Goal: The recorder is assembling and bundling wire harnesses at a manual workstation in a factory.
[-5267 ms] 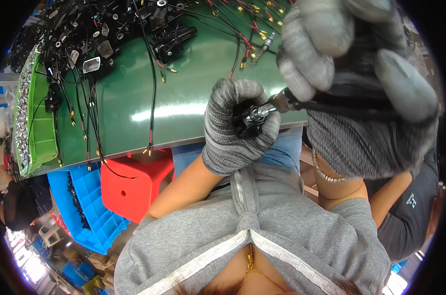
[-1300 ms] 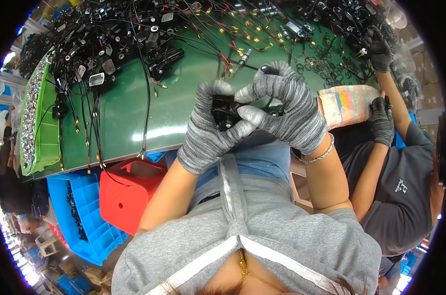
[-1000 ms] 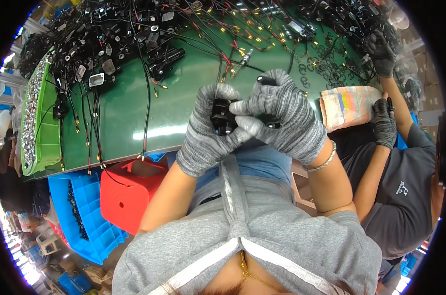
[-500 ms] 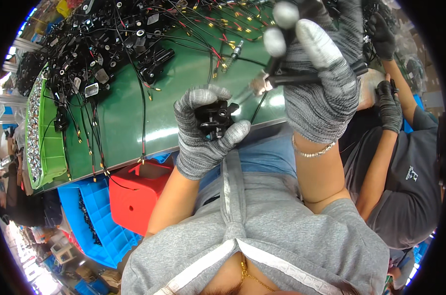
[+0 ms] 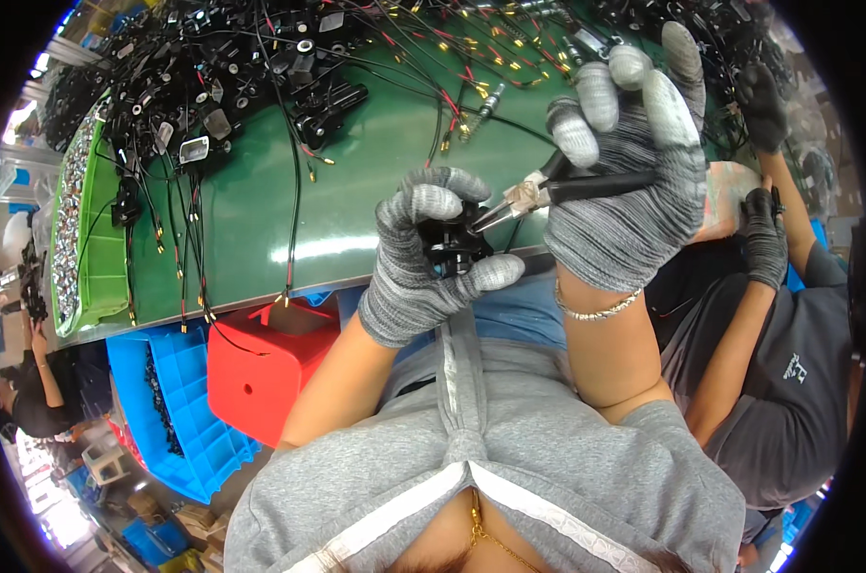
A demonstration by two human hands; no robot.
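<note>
Both my hands wear grey knit gloves with pale fingertips. My left hand [image 5: 401, 277] is closed round a small black clamp-like part [image 5: 452, 250], its fingers above and its thumb below. A black cable beside it runs over the table edge. My right hand [image 5: 619, 215] holds long-nose pliers [image 5: 525, 196] with black handles, one handle lying across the palm and the fingers partly raised. The tips of the pliers' jaws meet the upper right of the black part; whether they grip anything there I cannot make out.
Black parts with cables [image 5: 232, 86] are heaped on the green table [image 5: 356, 143]. A spring-like metal piece [image 5: 487, 103] lies beyond my hands. At left is a green bin [image 5: 103, 258] of small metal pieces; below stand a blue crate [image 5: 180, 411] and red stool [image 5: 261, 372]. A co-worker [image 5: 777, 382] sits right.
The pliers have come down and left, from apart to touching the black part. My left hand has shifted slightly right and turned the part. The right fingers have spread more.
</note>
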